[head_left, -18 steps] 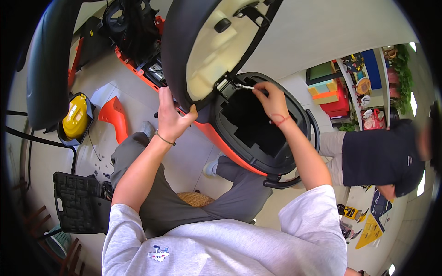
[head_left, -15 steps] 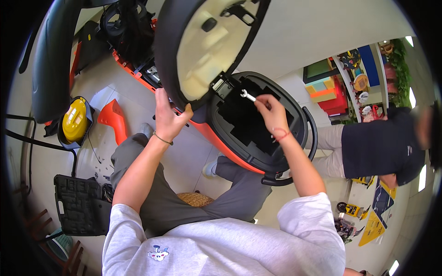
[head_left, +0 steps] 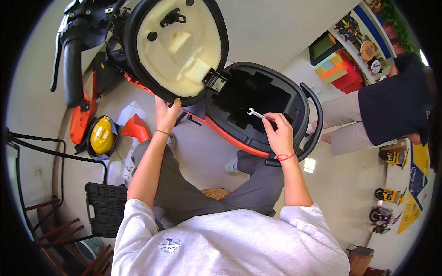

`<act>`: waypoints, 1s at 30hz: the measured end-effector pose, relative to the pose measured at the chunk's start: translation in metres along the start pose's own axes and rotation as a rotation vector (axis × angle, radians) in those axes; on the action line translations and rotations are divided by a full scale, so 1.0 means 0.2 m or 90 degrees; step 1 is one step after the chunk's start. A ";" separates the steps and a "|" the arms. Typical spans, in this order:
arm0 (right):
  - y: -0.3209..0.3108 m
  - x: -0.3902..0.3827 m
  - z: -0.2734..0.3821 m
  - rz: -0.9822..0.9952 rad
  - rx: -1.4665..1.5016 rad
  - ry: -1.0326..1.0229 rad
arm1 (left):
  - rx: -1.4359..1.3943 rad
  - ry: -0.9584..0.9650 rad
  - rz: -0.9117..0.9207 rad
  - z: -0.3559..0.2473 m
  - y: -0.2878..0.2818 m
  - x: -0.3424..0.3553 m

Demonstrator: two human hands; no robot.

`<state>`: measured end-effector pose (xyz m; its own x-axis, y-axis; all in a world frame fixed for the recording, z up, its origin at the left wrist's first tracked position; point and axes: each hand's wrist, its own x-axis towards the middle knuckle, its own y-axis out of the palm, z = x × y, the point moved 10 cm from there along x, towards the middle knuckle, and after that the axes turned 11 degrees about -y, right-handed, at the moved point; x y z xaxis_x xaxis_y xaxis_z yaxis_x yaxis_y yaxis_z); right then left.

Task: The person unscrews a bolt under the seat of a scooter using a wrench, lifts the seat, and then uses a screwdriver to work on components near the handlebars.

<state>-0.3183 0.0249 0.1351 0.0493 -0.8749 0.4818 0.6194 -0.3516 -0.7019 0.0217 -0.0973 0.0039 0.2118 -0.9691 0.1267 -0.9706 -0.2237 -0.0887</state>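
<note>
In my right hand (head_left: pixel 280 133) a small silver open-end wrench (head_left: pixel 257 114) is pinched between thumb and fingers, its jaw pointing left over the dark storage compartment (head_left: pixel 255 92) of an orange and black scooter (head_left: pixel 230 137). The scooter's seat (head_left: pixel 182 50) is tipped up, showing its cream underside. My left hand (head_left: pixel 166 115) grips the seat's lower edge, thumb on the near side; some fingers are hidden behind it. A metal hinge (head_left: pixel 214 81) joins the seat to the compartment rim, left of the wrench and apart from it.
A black grab rail (head_left: pixel 317 119) curves round the scooter's right end. On the floor at left are a yellow helmet (head_left: pixel 102 135), an orange panel (head_left: pixel 136 129) and a black tool case (head_left: pixel 107 210). Another person (head_left: pixel 386 101) stands at right, near shelves.
My view has shifted, and the seat appears further left with more of its underside showing. My right hand and the wrench sit lower, nearer the compartment's front edge. Both grips persist.
</note>
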 end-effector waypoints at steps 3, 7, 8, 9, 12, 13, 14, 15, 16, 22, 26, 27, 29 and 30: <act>-0.04 -0.01 0.02 -0.012 -0.003 -0.018 | 0.013 -0.026 0.012 0.01 0.00 0.01; -0.07 -0.02 0.04 -0.050 0.048 -0.014 | -0.048 -0.068 0.040 0.06 -0.01 0.03; -0.08 -0.03 0.04 -0.056 0.044 -0.018 | -0.106 -0.124 0.063 0.09 0.01 0.02; -0.09 -0.03 0.04 -0.062 0.040 -0.025 | -0.165 -0.177 0.084 0.10 0.03 0.01; -0.09 -0.04 0.03 -0.064 0.056 -0.041 | -0.155 -0.204 0.059 0.07 0.02 -0.01; -0.09 -0.05 0.02 -0.056 0.057 -0.041 | -0.159 -0.218 0.052 0.05 0.03 -0.03; -0.09 -0.05 0.01 -0.050 0.057 -0.040 | -0.152 -0.222 0.057 0.04 0.05 -0.03; -0.08 -0.06 0.01 -0.041 0.062 -0.041 | -0.146 -0.232 0.055 0.06 0.03 -0.03; -0.07 -0.07 0.01 -0.037 0.080 -0.031 | -0.140 -0.241 0.053 0.07 0.01 -0.02; -0.03 -0.07 0.03 0.041 0.062 -0.041 | -0.154 -0.361 0.064 0.11 0.00 -0.09; -0.05 -0.08 0.06 0.065 0.060 -0.077 | 0.211 -0.200 0.202 0.05 -0.02 -0.41; -0.04 -0.08 0.07 0.068 0.061 -0.086 | 0.390 -0.099 0.250 -0.06 0.00 -0.58; -0.01 -0.07 0.08 0.100 0.060 -0.068 | 0.587 0.045 0.444 -0.05 0.01 -0.87; 0.03 -0.08 0.06 0.135 0.040 -0.054 | 0.636 0.093 0.456 -0.06 0.02 -0.96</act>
<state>-0.3058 0.0413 0.1300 0.2476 -0.8946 0.3721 0.6354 -0.1400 -0.7594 -0.0238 0.0891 -0.0097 -0.4078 -0.8993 -0.1580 -0.3361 0.3087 -0.8898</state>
